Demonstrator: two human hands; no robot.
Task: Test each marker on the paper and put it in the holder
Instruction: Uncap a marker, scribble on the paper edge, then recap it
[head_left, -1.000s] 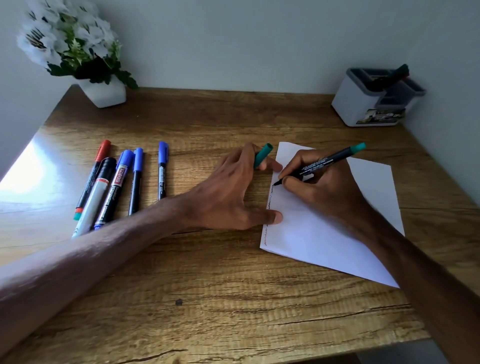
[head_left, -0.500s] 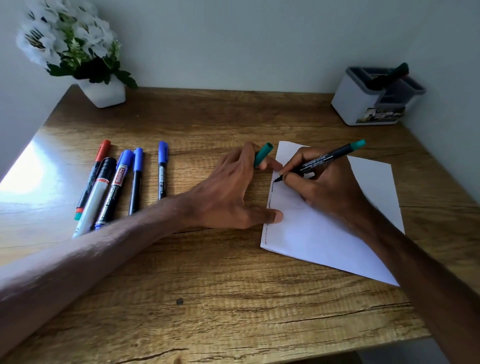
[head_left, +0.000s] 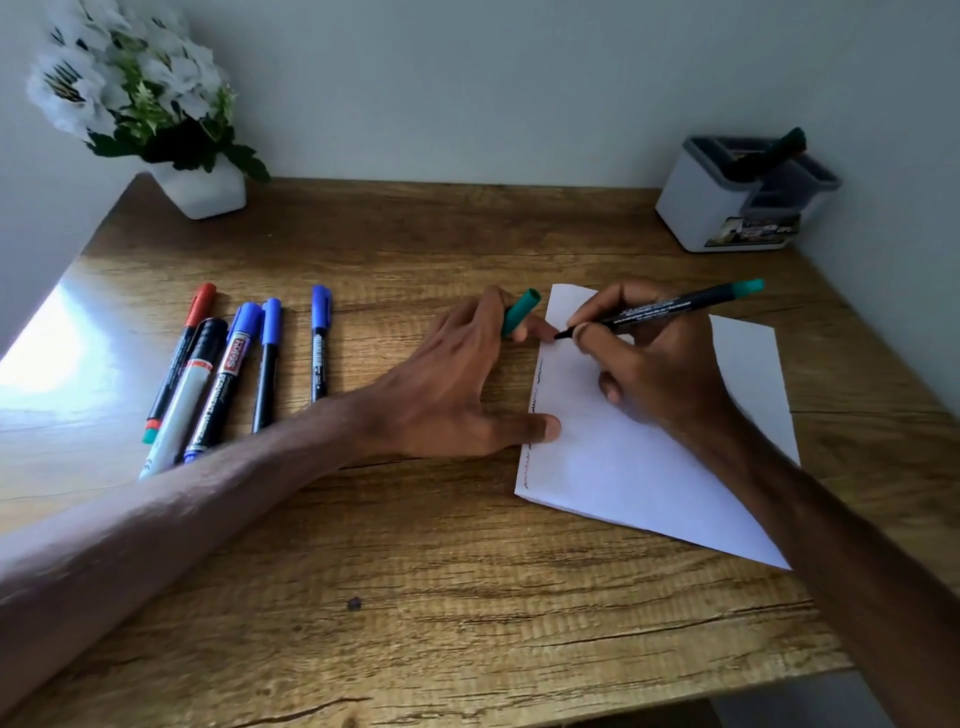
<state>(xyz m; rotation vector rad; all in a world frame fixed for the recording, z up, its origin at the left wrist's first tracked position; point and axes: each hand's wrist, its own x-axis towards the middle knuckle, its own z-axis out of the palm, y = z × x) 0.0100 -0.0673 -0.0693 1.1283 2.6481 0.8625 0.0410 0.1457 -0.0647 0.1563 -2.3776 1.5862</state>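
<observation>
At the far left corner of the wooden surface (head_left: 415, 597) a white pot of white flowers (head_left: 140, 104) stands against the wall. Nearer, five capped markers lie side by side, roughly parallel: a red-capped marker (head_left: 179, 358), a black-capped marker with a pale barrel (head_left: 184, 397), a thick blue-capped marker (head_left: 226, 374), a slimmer blue-capped marker (head_left: 266, 364) and, a little apart, another blue-capped marker (head_left: 318, 343).

The left hand (head_left: 452, 384) rests palm down beside them, its forearm crossing over the near ends of the row. Its thumb presses on the left edge of the paper (head_left: 623, 457), and its grip is closed round a green cap (head_left: 520, 310), pinched between the fingers and pointing up and away.

The paper lies flat, turned at an angle, with short squiggles of ink running along its left edge. The right hand (head_left: 654, 374) rests on the sheet, its grip clamped in a writing hold on the green marker (head_left: 670, 306). The black barrel slants up to the right, ending in a green butt, and the tip meets the paper near the upper left edge, just beside the fingertips of the other hand.

At the far right corner stands the white and grey holder (head_left: 727, 208), well apart from the sheet, with one dark marker (head_left: 769, 153) leaning in a rear compartment.
</observation>
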